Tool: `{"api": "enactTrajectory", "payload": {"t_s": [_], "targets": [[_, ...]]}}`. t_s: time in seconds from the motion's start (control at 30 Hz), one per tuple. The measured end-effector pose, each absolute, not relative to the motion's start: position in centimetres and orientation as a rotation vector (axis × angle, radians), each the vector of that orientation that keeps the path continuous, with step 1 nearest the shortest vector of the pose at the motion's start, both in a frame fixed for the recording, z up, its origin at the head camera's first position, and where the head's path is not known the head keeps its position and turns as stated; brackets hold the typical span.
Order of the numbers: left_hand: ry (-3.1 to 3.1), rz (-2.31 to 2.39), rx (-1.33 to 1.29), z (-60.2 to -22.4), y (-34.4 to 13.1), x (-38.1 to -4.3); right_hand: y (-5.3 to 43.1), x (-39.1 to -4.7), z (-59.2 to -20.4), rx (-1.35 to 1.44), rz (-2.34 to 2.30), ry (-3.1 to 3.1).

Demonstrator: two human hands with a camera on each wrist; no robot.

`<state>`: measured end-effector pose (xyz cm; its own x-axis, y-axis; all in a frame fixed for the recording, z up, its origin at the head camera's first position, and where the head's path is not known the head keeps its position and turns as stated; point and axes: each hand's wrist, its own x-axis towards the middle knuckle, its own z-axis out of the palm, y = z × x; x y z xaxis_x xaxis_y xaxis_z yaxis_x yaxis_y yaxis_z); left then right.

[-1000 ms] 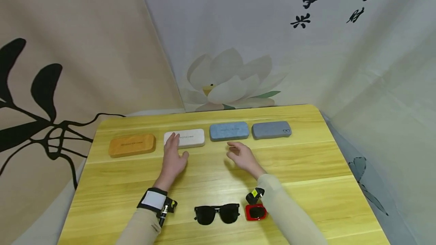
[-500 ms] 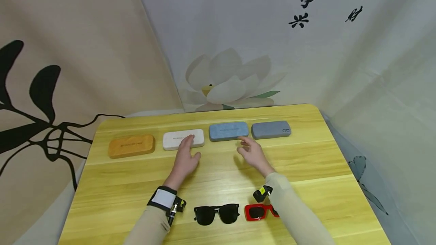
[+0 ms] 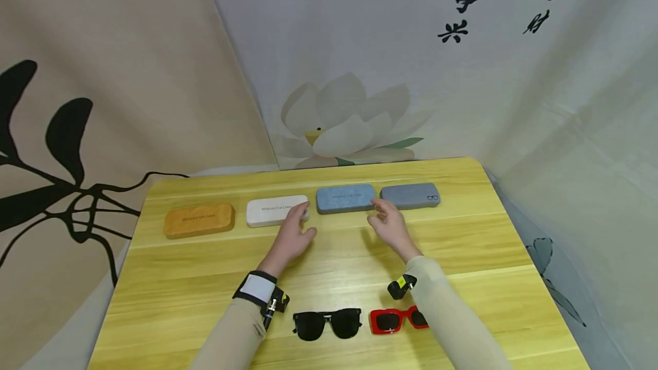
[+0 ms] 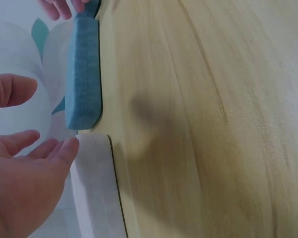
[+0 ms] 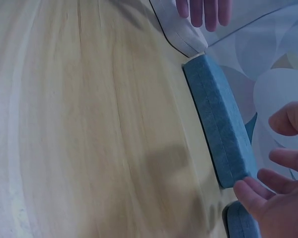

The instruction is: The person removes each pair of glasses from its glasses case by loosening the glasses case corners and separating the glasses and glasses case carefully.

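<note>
My left hand [image 3: 293, 240] hovers at the right end of a white glasses case [image 3: 269, 210], fingers extended and thumb apart, holding nothing. My right hand [image 3: 392, 229] is by the right end of a blue glasses case [image 3: 345, 198], its fingers loosely bent over the gap beside a grey-blue glasses case [image 3: 410, 195]. In the right wrist view its fingertips come right up to the end of the blue case [image 5: 221, 124]. The left wrist view has the left fingertips at the edge of the white case [image 4: 97, 188]. All these cases are closed.
An orange glasses case [image 3: 199, 220] lies at the far left of the row on the wooden table [image 3: 205, 301]. Nearer me are black sunglasses [image 3: 327, 324] and red-framed sunglasses [image 3: 388, 321], the latter partly covered by my right sleeve. A printed curtain [image 3: 360, 44] hangs behind the table.
Both hands have moved right: the left across the white case to its right end, the right from below the blue case to its right end. More of the red sunglasses shows. The cases stay put.
</note>
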<state>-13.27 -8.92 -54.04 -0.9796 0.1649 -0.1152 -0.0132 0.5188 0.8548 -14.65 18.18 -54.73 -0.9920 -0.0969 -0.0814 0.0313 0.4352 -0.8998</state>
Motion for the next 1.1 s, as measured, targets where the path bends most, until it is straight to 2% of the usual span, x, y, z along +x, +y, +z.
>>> {"api": "enactTrajectory", "payload": {"t_s": [1.1], "targets": [[2.531,1.303,0.126,-54.0,-5.7,-15.8,17.9,-16.5,-56.1,-0.045,-1.47,2.574]]}}
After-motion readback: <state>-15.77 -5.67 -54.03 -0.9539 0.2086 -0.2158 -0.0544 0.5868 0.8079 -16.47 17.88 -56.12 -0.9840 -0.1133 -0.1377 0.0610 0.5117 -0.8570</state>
